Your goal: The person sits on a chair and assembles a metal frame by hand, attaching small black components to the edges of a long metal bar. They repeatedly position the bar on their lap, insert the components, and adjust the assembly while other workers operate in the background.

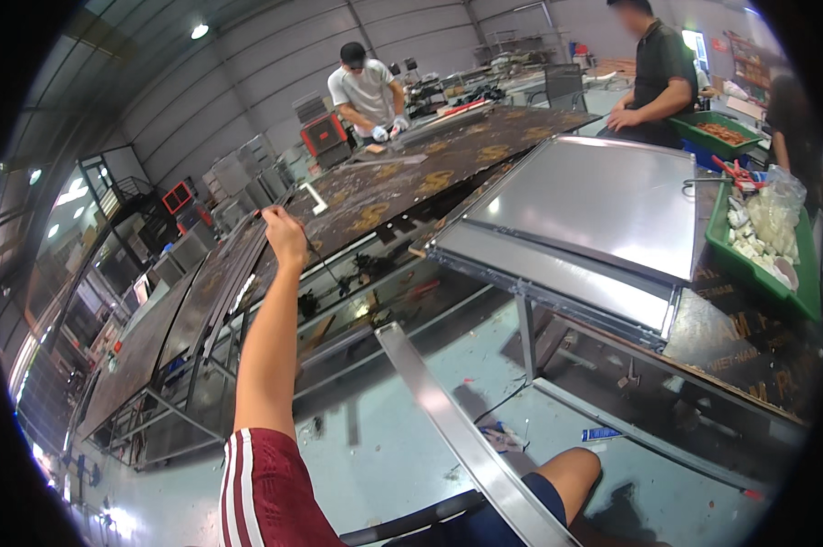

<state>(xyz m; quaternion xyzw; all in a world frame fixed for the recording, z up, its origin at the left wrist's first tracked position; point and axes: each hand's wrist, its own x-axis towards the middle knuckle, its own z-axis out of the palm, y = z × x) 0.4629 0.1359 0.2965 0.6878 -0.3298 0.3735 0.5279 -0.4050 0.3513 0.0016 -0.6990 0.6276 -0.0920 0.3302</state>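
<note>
The bar point(448, 419) slants up by our leg point(571, 479), maybe propped there. We can't see our right hand. Our left hand point(285, 239) is up by the table point(448, 173); its fingers curl, but we can't tell how tight or on what. Far off, a person point(366, 91) bends, maybe to see better.

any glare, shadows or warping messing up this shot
Head view: white glare on the framed metal panel and along the metal bar; ceiling lamp burnt out to white; dark shadows on the pale floor, one beside the knee; fisheye bending toward the black rim; left hand well lit, its fine detail too small to judge.
</note>
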